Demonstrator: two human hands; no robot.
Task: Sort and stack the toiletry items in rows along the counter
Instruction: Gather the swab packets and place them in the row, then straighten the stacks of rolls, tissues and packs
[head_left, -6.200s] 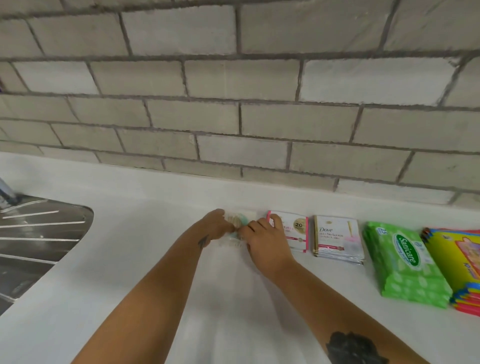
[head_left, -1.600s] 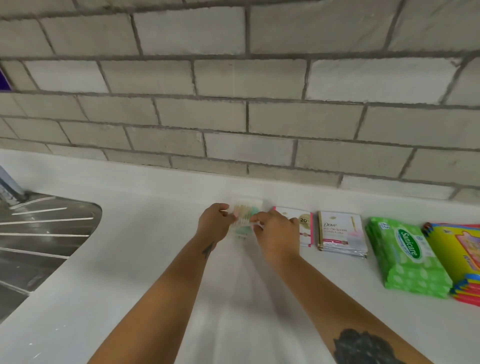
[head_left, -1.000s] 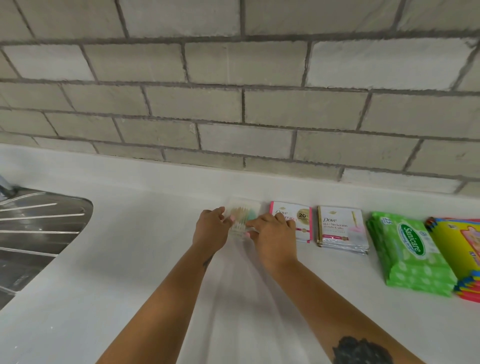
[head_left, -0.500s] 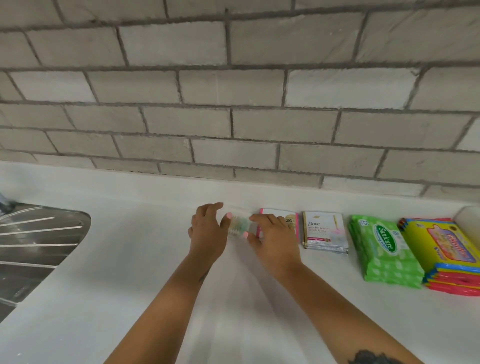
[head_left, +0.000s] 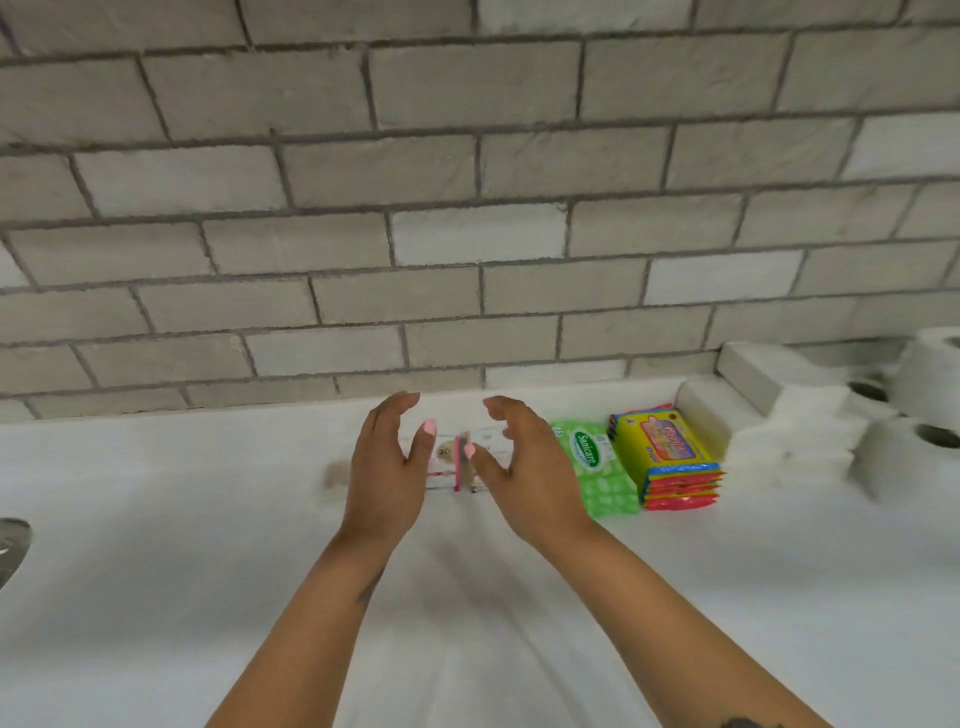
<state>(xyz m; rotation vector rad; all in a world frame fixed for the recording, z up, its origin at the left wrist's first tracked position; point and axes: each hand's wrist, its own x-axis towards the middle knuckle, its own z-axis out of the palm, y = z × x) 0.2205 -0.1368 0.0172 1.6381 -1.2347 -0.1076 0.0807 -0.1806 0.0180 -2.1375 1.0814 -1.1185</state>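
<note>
Just then our left hand (head_left: 387, 480) and right hand (head_left: 524, 478) hovered with relaxed fingers (head_left: 400, 410), empty; between them the sachet stacks (head_left: 457, 460) lay flat on the bench (head_left: 156, 571), long axes toward the wall.

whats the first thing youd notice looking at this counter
Two open hands, left and right, hover empty over the white soap packs at the counter's back edge. Right of them lie a bright green wipes pack and a yellow and red stack, then white toilet rolls at far right.
</note>
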